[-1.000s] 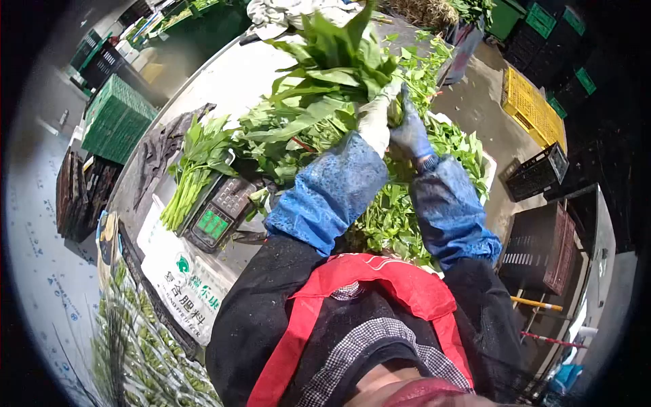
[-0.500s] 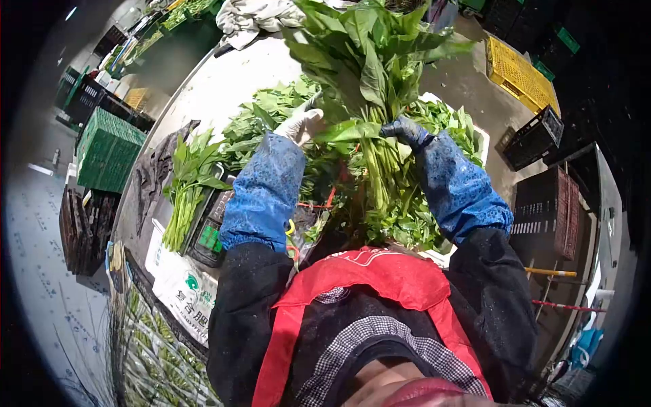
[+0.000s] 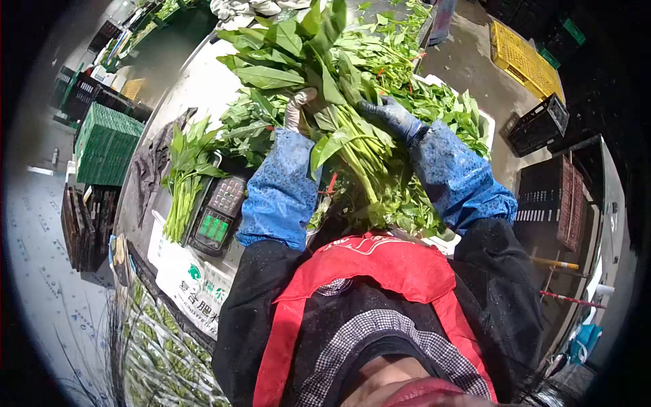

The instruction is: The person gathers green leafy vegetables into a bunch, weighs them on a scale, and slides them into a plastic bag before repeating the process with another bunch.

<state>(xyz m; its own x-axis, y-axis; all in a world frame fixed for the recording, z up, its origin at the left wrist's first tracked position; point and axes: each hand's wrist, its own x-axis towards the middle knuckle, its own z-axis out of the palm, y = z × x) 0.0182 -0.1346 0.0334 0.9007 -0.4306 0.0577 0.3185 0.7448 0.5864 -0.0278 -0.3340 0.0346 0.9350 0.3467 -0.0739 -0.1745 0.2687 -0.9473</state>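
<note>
Both hands on a bunch of leafy greens over the worktop

The bunch of leafy greens [image 3: 342, 136] is held up in the middle of the view, leaves fanning to the far side and the pale stems pointing near, toward the person. The left hand [image 3: 298, 108], in a white glove, is wrapped around it from the left (leaves hide part of the fingers). The right hand [image 3: 390, 117], in a blue glove, is curled over it from the right. The bunch looks light, limp and damp, with leaves that bruise easily, so the firmer stems just below the leaves are the place to grip. A heap of loose greens [image 3: 451, 112] lies to the right. To the left, a smaller bunch [image 3: 183, 180] rests on a scale [image 3: 215, 216] on the worktop [image 3: 196, 78].
</note>
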